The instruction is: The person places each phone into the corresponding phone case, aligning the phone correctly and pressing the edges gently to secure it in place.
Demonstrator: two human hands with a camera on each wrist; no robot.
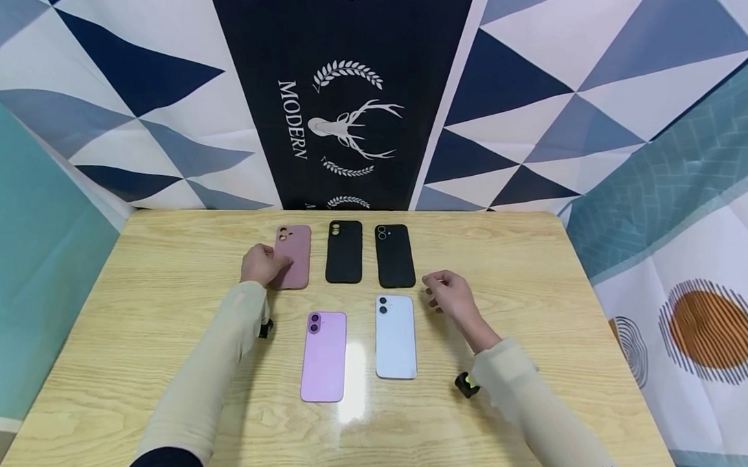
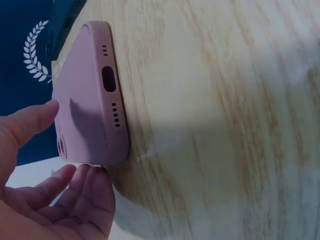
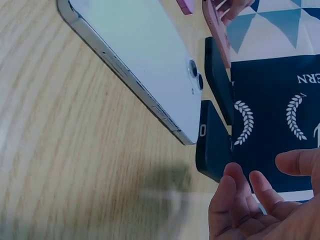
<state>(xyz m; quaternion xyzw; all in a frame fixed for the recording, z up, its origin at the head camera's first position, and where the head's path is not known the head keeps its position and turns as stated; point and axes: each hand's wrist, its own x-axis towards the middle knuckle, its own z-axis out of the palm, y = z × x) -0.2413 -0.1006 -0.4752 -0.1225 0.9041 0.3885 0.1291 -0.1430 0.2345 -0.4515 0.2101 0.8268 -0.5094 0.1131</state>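
Observation:
My left hand (image 1: 262, 265) is at the left edge of a pink phone case (image 1: 296, 253), which lies back-up on the table. In the left wrist view its thumb rests on the back of the case (image 2: 82, 100), with the fingertips gathered against the long side edge. My right hand (image 1: 452, 297) hovers with loosely bent fingers and nothing in them, just right of a black phone case (image 1: 395, 257) and a white phone (image 1: 395, 339). In the right wrist view a gap shows between thumb and fingers.
Another black phone case (image 1: 344, 254) lies between the pink case and the right-hand black one. A lilac phone (image 1: 324, 359) lies face down nearer the front. The wooden table (image 1: 504, 249) ends at a patterned cloth backdrop (image 1: 359, 158).

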